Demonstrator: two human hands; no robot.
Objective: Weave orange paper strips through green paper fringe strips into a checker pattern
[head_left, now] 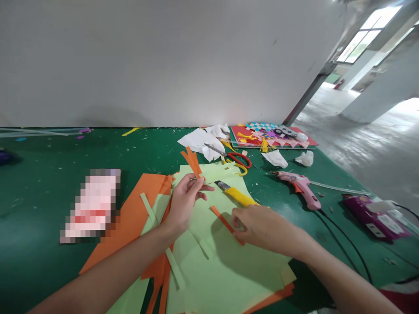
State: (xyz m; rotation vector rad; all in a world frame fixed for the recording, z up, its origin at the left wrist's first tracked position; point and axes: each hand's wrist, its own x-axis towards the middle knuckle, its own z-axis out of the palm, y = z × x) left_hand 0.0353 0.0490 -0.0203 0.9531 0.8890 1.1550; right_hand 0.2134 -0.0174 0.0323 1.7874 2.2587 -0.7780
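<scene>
My left hand (188, 198) pinches a small bundle of orange paper strips (193, 162) between thumb and fingers, their loose ends pointing up. To its right, my right hand (253, 226) has its fingers curled closed on a single orange paper strip (222, 220), which slants over the light green paper sheets (222, 279). Just beyond that hand, a yellow utility knife (240, 196) rests with its blade toward my left hand. Pale green strips (175, 268) lie on the left part of the sheets, and orange paper (134, 213) shows beneath them.
Red-handled scissors (240, 159) lie behind the sheets near crumpled white paper (199, 141). A pink glue gun (303, 187) with a cord and a purple box (375, 218) are at right. A blurred-out pink object (94, 205) sits left on the green table (42, 187). A wall closes the back.
</scene>
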